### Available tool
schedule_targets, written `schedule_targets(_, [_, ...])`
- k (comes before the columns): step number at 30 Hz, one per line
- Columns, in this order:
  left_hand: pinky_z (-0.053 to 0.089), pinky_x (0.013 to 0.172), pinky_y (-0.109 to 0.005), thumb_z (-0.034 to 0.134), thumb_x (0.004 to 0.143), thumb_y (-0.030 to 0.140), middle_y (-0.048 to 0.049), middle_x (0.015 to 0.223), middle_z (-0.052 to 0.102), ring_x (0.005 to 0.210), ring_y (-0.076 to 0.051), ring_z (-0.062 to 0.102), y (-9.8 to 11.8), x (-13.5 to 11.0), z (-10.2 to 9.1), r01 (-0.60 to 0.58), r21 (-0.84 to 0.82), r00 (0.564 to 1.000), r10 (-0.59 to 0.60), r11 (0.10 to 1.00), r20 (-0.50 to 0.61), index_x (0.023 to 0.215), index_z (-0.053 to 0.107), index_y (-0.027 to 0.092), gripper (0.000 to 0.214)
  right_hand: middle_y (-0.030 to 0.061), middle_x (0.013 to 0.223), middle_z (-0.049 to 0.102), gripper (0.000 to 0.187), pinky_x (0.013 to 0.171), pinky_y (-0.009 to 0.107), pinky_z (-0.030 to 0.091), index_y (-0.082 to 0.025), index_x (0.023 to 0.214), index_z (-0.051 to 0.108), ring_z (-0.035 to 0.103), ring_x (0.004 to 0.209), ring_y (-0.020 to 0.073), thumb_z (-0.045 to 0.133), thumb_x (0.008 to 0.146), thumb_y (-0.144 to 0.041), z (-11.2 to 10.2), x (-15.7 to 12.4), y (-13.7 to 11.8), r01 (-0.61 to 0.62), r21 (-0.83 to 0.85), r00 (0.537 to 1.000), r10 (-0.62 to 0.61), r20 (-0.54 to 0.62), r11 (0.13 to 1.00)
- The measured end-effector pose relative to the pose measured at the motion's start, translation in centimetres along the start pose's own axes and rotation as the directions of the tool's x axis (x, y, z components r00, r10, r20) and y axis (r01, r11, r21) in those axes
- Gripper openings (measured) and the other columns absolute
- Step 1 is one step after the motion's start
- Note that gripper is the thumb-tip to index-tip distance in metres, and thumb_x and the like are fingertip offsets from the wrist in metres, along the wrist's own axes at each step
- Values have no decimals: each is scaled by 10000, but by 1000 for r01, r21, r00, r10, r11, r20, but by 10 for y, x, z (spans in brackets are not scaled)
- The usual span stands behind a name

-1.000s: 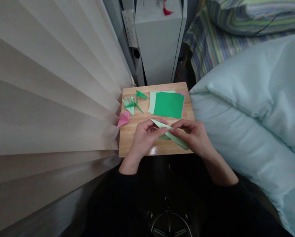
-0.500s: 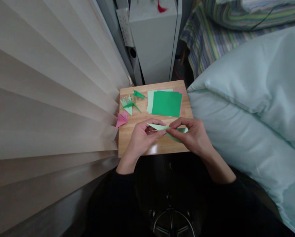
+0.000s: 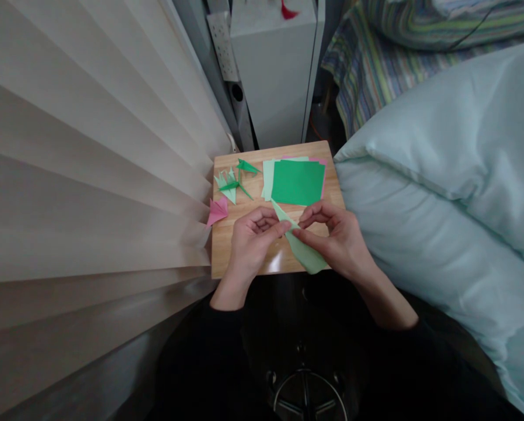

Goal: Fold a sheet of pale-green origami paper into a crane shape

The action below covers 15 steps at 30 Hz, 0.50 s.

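A piece of folded light green origami paper (image 3: 304, 252) is held between my hands above the small wooden table (image 3: 226, 257). My left hand (image 3: 253, 237) pinches it near its upper part, thumb on top. From the other side, my right hand (image 3: 338, 237) grips the same paper with thumb and fingers close to its middle. The paper slants from a narrow tip at upper left to a wider end at lower right. Just beyond my hands lies a stack of origami sheets (image 3: 298, 182), dark green on top, with light green and pink edges showing.
Dark green folded pieces (image 3: 247, 167), a light green spiky one (image 3: 226, 178) and a pink one (image 3: 218, 210) sit at the table's left. A pleated curtain (image 3: 113, 204) borders the left, pale bedding (image 3: 419, 164) the right. Behind stands a white cabinet (image 3: 273, 82).
The light green paper has turned from nearly level to a steep slant, its lower end swinging down toward me and showing more surface. Both hands keep hold of it.
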State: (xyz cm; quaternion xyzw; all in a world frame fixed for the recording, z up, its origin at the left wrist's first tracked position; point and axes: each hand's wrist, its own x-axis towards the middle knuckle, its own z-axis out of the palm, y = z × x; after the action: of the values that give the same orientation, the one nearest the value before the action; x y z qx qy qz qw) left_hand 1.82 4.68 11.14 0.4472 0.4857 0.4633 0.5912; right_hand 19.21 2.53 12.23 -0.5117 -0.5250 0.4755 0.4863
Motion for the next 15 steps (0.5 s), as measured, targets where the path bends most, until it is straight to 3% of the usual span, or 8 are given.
schedule_targets(4, [499, 606, -230, 940, 649, 348, 18, 656, 679, 596, -97, 602, 1, -1, 1, 21, 10, 1000, -21, 1000, -8, 730, 712, 171, 299, -22, 768, 729, 224, 907, 385, 488, -218, 1032, 736, 690, 800, 189, 804, 821, -245, -1, 1, 1, 8, -59, 996, -2, 91, 998])
schedule_targets(8, [471, 593, -224, 957, 607, 299, 22, 638, 669, 586, -91, 578, 4, -2, 0, 19, -9, 1000, -19, 1000, 3, 679, 703, 174, 292, 20, 847, 736, 102, 837, 369, 489, -211, 860, 745, 664, 840, 195, 737, 906, -302, -4, 2, 2, 26, -70, 980, -12, 198, 997])
schedule_targets(12, [468, 612, -228, 957, 606, 278, 16, 659, 679, 610, -95, 581, 4, -3, 0, 38, -24, 999, -38, 999, 24, 684, 718, 173, 272, 22, 832, 683, 169, 826, 365, 468, -213, 772, 707, 631, 843, 194, 751, 906, -306, -5, 3, 5, 92, -86, 983, -76, 170, 992])
schedule_targets(15, [470, 634, -242, 919, 680, 335, 4, 683, 690, 628, -100, 583, 3, -3, 0, 63, -40, 997, -61, 997, 43, 729, 756, 173, 235, 18, 838, 670, 149, 832, 363, 457, -212, 778, 696, 621, 848, 191, 740, 906, -274, -5, 3, 8, 104, -108, 982, -85, 169, 989])
